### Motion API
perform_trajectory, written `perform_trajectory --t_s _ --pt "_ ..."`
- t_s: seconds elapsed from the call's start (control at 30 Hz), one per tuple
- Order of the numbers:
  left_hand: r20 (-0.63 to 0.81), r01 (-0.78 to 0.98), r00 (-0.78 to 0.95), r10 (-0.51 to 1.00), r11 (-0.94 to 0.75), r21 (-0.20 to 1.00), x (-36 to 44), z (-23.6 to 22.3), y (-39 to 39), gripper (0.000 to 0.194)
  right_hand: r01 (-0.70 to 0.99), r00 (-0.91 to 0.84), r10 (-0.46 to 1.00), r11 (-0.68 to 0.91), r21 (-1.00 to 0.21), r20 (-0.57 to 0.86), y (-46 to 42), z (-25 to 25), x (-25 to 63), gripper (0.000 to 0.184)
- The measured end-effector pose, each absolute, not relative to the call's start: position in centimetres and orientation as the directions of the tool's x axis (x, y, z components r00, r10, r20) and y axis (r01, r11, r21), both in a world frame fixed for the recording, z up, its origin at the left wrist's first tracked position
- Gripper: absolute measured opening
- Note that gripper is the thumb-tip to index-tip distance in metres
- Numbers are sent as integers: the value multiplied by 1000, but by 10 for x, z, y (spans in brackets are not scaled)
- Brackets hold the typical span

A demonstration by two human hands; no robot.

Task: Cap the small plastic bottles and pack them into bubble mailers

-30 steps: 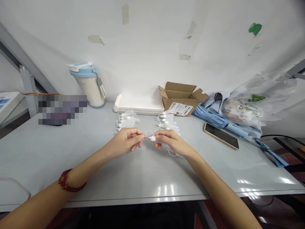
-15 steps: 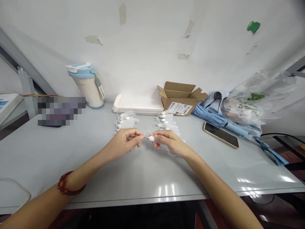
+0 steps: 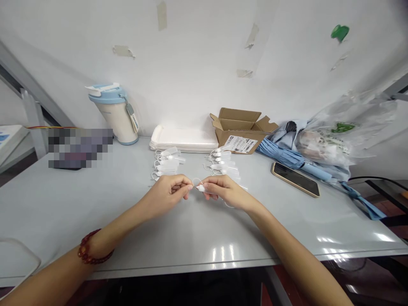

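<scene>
Near the middle of the table, my right hand [image 3: 225,190] pinches a small needle-tip squeeze bottle [image 3: 201,188] with a white top pointing left. A thin white strap loops above that top. My left hand [image 3: 172,190] is closed, thumb and forefinger pressed together at the bottle's fine tip; what lies between them is too small to make out. Just beyond my left hand lies a row of similar translucent bottles [image 3: 168,165] with white curled straps. Another such row [image 3: 225,165] lies beyond my right hand, which partly hides its near end.
Behind the bottles are a stack of white foam-like sheets [image 3: 188,138] and an open cardboard box [image 3: 239,135]. A tumbler [image 3: 117,117] stands at back left. At right are a phone [image 3: 295,179], a folded blue umbrella [image 3: 283,155] and a plastic bag [image 3: 331,136].
My left fingertips have come slightly closer to the bottle's tip. My right hand keeps its hold almost in place, and the camera view has shifted a little.
</scene>
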State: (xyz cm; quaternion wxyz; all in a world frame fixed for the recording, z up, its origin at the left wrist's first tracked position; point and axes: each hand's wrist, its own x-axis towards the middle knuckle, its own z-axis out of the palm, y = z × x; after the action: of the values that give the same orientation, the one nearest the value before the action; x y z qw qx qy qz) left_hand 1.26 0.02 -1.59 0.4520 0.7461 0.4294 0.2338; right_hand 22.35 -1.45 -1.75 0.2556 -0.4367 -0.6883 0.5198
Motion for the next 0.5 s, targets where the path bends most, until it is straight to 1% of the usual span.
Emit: perform_trajectory --t_s 0.23,0.5 --pt "-59 431 533 844 -212 877 15 -18 -3 22 315 -509 857 98 -944 -81 -15 -22 222 32" --pt "-109 405 535 838 -142 903 16 -14 -3 23 306 -498 865 106 -946 -64 -17 -21 218 30"
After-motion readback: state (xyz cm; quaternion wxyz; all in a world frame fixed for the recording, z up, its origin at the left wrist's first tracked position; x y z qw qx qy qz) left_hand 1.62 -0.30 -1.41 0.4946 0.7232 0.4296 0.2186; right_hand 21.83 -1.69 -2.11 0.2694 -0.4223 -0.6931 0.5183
